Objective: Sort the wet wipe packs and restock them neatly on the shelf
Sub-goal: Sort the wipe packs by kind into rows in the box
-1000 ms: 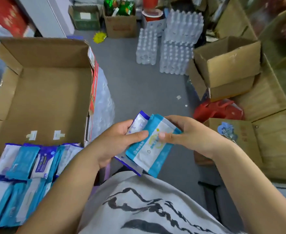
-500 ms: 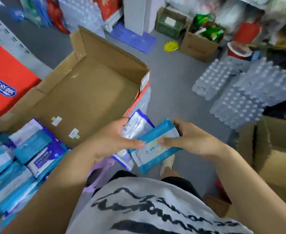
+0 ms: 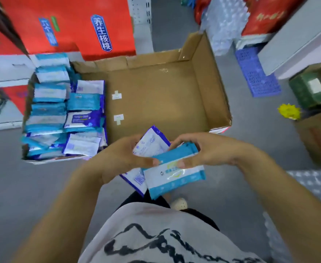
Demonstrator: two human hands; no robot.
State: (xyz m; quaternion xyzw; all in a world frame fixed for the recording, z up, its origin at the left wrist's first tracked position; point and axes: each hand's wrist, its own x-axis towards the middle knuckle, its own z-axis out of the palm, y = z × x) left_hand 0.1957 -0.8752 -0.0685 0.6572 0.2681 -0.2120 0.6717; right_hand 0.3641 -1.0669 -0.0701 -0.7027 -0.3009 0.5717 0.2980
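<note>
A light-blue wet wipe pack (image 3: 174,175) lies on top of a purple-edged white pack (image 3: 152,145), both held in front of my waist. My left hand (image 3: 121,156) grips the two packs from the left, thumb across the blue one. My right hand (image 3: 207,150) holds the blue pack from the right, thumb on its face and fingers curled over its far edge. Just beyond my hands sits an open cardboard box (image 3: 159,103); its left part holds several blue and purple wipe packs (image 3: 65,112) in rough rows.
Red cartons (image 3: 66,25) and a white shelf edge (image 3: 6,73) stand behind the box at the left. Shrink-wrapped water bottles (image 3: 224,21), a blue crate (image 3: 256,73), a green box (image 3: 315,88) and a brown carton (image 3: 319,135) stand on the grey floor at the right.
The view has swung left, so the box now lies straight ahead. Both hands keep their hold on the two packs, which have shifted little relative to my body.
</note>
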